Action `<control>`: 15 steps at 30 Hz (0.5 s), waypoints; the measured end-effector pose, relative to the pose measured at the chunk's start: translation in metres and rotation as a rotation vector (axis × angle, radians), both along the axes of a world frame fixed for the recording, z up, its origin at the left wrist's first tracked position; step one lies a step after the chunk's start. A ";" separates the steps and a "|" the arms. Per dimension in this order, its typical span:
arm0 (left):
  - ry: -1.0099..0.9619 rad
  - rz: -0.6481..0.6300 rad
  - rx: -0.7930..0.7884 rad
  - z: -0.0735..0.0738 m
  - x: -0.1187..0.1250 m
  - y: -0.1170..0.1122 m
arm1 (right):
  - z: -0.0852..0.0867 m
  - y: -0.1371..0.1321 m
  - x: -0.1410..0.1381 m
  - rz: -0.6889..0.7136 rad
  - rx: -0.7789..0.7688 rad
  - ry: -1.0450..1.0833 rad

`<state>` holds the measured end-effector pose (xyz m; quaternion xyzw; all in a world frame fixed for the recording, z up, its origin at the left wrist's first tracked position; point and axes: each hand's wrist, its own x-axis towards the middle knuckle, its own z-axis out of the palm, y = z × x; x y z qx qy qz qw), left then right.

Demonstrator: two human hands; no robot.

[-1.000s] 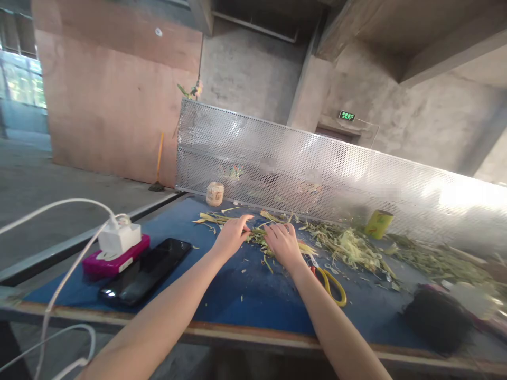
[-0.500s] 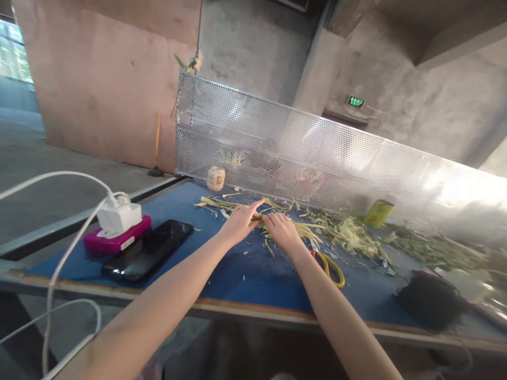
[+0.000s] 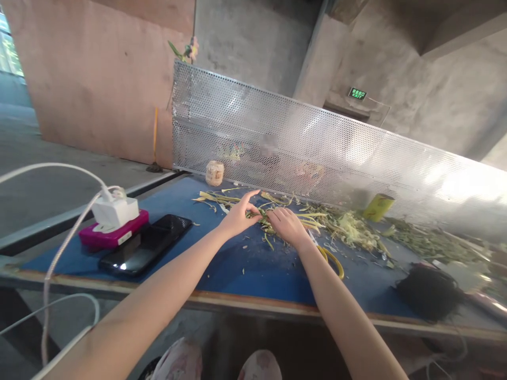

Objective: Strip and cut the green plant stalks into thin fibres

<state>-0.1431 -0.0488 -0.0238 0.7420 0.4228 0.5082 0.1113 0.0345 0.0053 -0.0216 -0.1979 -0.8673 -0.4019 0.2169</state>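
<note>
Over the blue tabletop, my left hand (image 3: 240,216) pinches a thin greenish plant strip (image 3: 252,214) between thumb and fingers, its index finger raised. My right hand (image 3: 287,226) is close beside it on the right, fingers curled down over the same greenish strips; its fingertips are partly hidden. Pale yellow-green plant strips (image 3: 217,198) lie behind and around both hands. Scissors with yellow handles (image 3: 335,260) lie partly under my right forearm.
On the left are a black phone (image 3: 146,245), a magenta power bank (image 3: 113,231) and a white charger (image 3: 114,209) with cables. A perforated metal panel (image 3: 245,121) lines the back. Plant scraps (image 3: 356,232), a yellow-green tube (image 3: 378,207) and a black fibrous bundle (image 3: 428,291) are on the right.
My left index finger has lifted away from the thumb, and the hands have shifted slightly apart. The camera view has tilted down a little, so my knees now show.
</note>
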 end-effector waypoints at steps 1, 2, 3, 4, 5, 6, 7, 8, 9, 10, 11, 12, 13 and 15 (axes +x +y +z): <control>-0.018 -0.001 -0.013 0.000 0.000 0.000 | 0.001 0.000 0.001 0.000 -0.004 0.000; -0.035 -0.005 -0.023 0.000 0.000 0.001 | 0.001 0.000 0.002 0.002 -0.005 0.002; -0.049 -0.013 -0.033 0.000 -0.001 0.001 | 0.001 0.000 0.003 0.002 -0.003 0.005; -0.057 -0.020 -0.042 0.000 -0.001 0.001 | 0.002 0.000 0.004 0.002 0.000 0.006; -0.061 -0.024 -0.050 0.000 -0.002 0.000 | 0.002 0.000 0.004 0.002 0.003 0.006; -0.059 -0.025 -0.055 0.001 -0.003 0.000 | 0.002 0.001 0.005 0.001 0.005 0.004; -0.052 -0.025 -0.056 0.001 -0.004 -0.001 | 0.002 0.001 0.006 -0.001 0.006 0.000; -0.043 -0.024 -0.053 0.002 -0.005 -0.002 | 0.002 0.001 0.006 -0.004 0.006 -0.006; -0.034 -0.021 -0.048 0.003 -0.005 -0.003 | 0.001 0.001 0.006 -0.005 0.004 -0.015; -0.030 -0.016 -0.039 0.004 -0.005 -0.004 | 0.001 0.001 0.006 -0.003 0.002 -0.022; -0.030 -0.012 -0.032 0.005 -0.004 -0.005 | 0.001 0.001 0.005 0.003 0.000 -0.032; -0.030 -0.009 -0.026 0.005 -0.003 -0.006 | 0.001 0.001 0.004 0.010 -0.002 -0.043; -0.031 -0.007 -0.022 0.005 -0.002 -0.006 | 0.001 0.001 0.003 0.017 -0.004 -0.051; -0.029 -0.010 -0.020 0.004 -0.001 -0.005 | 0.001 -0.001 0.000 0.023 -0.004 -0.061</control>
